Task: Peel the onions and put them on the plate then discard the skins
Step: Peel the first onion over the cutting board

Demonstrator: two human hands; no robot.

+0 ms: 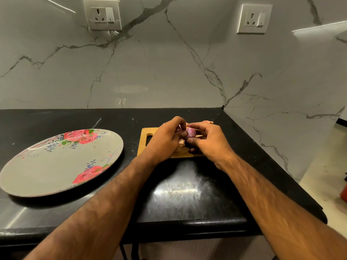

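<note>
Both hands are working 1 onion over the board. The left hand (167,136) is curling round the left side of the onion (191,132), fingertips pressing on it. The right hand (208,141) is cupping it from the right, thumb lying across the lower front. Neither is slack, both are gripping. Can't tell which fingers are actually pulling skin, too much occlusion.

Purple flesh is showing between the hands, so it's looking part-peeled imo. A pale skin flap (181,142) is hanging at its lower left, just beside the left fingers. Attached or loose: can't tell.

The onion is sitting low over the wooden cutting board (143,150); touching or not, can't tell. The board is lying on the black bench (178,190), toward the back right corner near the marble wall (169,72). The floral plate (62,162) is lying on the bench well apart to the left. Onion not plated yet.

Risks from here (judgement):
- Bare onion is probably running slick, so it could be squirting out of the grip and rolling off the board. The bench's right edge is near, w/ floor beyond.
- Skin tearing in bits rather than sheets means scraps scattering on board and bench, and the dark top hiding them, so the discard step is missing some.
- The move to the plate is a long reach left. A loose flap riding along means skin landing on the plate.
- No other onions are showing; the hands may be hiding some.
</note>
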